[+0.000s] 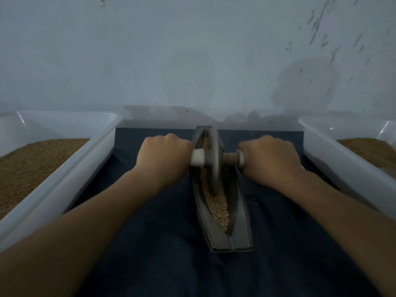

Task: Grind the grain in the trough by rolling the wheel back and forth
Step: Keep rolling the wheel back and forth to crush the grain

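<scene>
A dark grey boat-shaped trough (240,230) lies lengthwise on a dark blue cloth, its near end toward me. Pale crushed grain (217,205) fills its groove, mostly in the near half. A grey metal wheel (212,161) stands upright in the groove, in the far half of the trough. A handle runs through the wheel's hub. My left hand (164,156) grips the left end of the handle, by a white sleeve (197,159). My right hand (269,156) grips the right end, by the wooden axle (230,158).
A white plastic tub (70,176) with brown grain stands on the left. A second white tub (342,159) with brown grain stands on the right. A pale wall rises just behind the trough. The blue cloth (160,254) covers the surface between the tubs.
</scene>
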